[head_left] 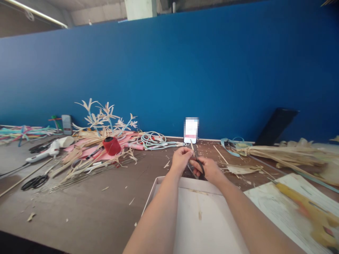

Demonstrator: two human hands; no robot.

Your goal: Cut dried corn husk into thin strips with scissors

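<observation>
My left hand [180,159] is closed in a pinch, holding a thin pale strip [192,144] that looks like dried husk and points upward. Close beside it, my right hand [208,169] grips black-handled scissors [202,170], their blades angled up near the strip. Whether the blades touch the strip is too small to tell. Both hands are above the far edge of a shallow white box [162,179], and my forearms cover part of it. A narrow piece of dried husk [200,214] lies inside the box.
Husk flowers [107,114], a red spool [111,145] and a coil of pale-blue cord [153,140] are on the left. Further left lie a white glue gun [47,152] and other scissors [35,182]. A lit phone [191,129] leans against the blue wall. Dried husks [286,155] and a yellow glue gun [304,204] occupy the right.
</observation>
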